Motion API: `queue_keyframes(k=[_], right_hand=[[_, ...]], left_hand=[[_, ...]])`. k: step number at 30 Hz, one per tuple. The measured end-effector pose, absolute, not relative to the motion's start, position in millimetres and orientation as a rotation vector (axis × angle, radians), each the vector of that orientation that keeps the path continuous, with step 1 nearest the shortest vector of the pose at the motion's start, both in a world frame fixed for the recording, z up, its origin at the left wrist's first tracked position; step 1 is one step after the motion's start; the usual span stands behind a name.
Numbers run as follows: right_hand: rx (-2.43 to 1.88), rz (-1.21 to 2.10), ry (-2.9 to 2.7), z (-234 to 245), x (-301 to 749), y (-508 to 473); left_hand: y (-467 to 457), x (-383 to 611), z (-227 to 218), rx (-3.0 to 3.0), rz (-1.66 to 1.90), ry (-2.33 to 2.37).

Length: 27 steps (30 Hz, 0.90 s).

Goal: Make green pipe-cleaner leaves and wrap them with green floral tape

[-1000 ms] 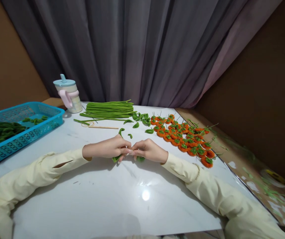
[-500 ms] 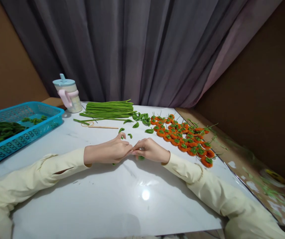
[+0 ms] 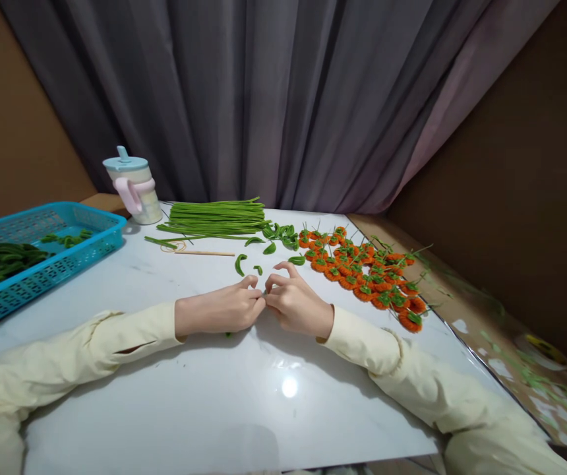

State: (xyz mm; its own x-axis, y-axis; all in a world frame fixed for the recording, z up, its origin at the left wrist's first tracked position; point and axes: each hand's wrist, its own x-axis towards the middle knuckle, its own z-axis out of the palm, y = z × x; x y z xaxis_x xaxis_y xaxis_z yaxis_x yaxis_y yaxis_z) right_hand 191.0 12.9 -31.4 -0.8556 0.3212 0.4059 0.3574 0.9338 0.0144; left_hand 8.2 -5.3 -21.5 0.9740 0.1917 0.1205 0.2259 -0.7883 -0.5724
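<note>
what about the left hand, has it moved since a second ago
Yes. The left hand has slid a little to the right and back toward the person, farther from the wooden stick, which lies where it did.

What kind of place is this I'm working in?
Probably a home craft table for handmade flowers: a bundle of green stems, rows of finished orange flowers and a blue basket of green pieces, all on a white table in front of a grey curtain.
</note>
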Motion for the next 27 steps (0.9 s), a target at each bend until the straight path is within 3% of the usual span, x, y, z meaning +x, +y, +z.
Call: queue_keyframes(k=[12,16,22,27], right_hand=[[-0.574,0.87,-2.722,-12.6,203.5,31.9],[-0.604,0.836,-2.667,-15.3,200.6,26.7],[-0.682,0.443,-2.702,-23.4,199.4,26.0],[-0.675,0.521,-2.752,-24.2,204.5,31.6]], left_hand=[[-1.7,8.0,-23.8,-2.905,-0.428,-0.426],[1.3,6.9,-22.0,-3.081,-0.497,-0.534],[-7.1,7.9,-15.5,-3.204,-0.366,-0.605],[-10.6,6.3,-2.7,-3.223,-0.181,-0.592]])
